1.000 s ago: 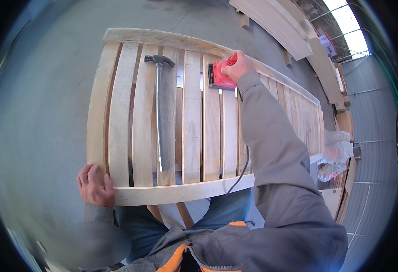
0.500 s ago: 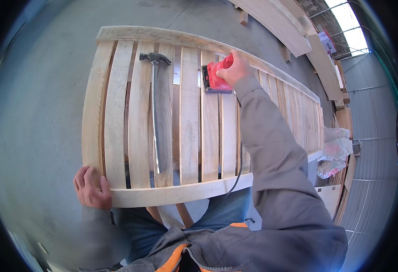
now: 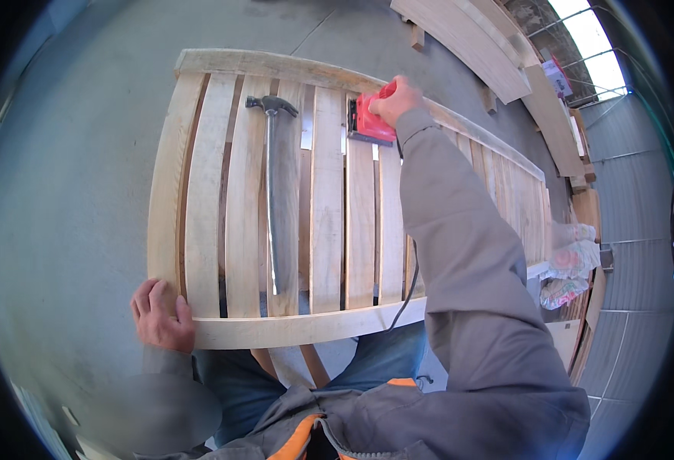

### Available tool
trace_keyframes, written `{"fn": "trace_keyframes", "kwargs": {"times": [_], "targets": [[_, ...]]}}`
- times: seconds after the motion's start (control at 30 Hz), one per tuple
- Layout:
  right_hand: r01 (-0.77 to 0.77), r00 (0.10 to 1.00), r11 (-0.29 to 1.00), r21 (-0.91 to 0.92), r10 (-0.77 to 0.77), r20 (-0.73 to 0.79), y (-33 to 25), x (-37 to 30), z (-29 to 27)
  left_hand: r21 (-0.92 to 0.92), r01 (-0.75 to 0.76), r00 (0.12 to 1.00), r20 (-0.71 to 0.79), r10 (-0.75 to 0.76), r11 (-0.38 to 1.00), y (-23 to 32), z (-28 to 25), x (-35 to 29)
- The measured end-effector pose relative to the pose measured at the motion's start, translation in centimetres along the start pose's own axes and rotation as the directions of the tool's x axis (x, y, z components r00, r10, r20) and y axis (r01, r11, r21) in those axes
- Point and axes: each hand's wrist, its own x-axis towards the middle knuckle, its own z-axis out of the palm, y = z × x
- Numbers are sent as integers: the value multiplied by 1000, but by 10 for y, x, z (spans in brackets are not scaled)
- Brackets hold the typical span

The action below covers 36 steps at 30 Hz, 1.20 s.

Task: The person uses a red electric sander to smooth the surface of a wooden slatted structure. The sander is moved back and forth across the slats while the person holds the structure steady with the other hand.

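Observation:
My right hand (image 3: 400, 102) is wrapped round the grip of a red electric sander (image 3: 371, 119). The sander's flat black base lies on the pale slats, close up to the far rail of a slatted wooden frame (image 3: 325, 199). From the sander a dark cord (image 3: 412, 287) runs down over the near rail. At the frame's near left corner, my left hand (image 3: 162, 316) grips the wood, thumb and fingers bent over the edge. A claw hammer (image 3: 271, 176) with a metal shaft lies lengthwise on the slats between my hands, its head toward the far rail.
Long boards (image 3: 467, 46) lie at the back right, with small wood blocks (image 3: 417, 37) beneath. Crumpled plastic bags (image 3: 571, 264) sit beyond the frame's right end, before a grey corrugated wall (image 3: 636, 230). Grey concrete floor (image 3: 76, 192) surrounds the frame.
My right hand has slid the sander a little farther away along the slats, toward the far rail. My left hand stays at the corner. The whole view has shifted slightly.

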Motion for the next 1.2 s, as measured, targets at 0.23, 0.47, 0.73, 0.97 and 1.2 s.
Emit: {"fn": "trace_keyframes", "kwargs": {"times": [0.23,0.47,0.73,0.97,1.2], "targets": [[-13,1000,1000,10,13,-9,19,-61,-10,-17,-9,1000,-19,9,1000,0,1,1],[-49,997,999,1,49,63,12,-32,-5,3,-2,1000,-7,2,1000,-2,1,-3],[-91,994,995,-32,92,57,1,23,-5,22,4,1000,14,-5,1000,-3,-2,-4],[9,999,1000,15,-8,-46,24,-4,-3,-10,-12,1000,-2,12,1000,-3,1,-1],[-31,998,999,-42,33,51,36,-85,-10,11,-36,999,-37,37,999,-3,2,-2]]}}
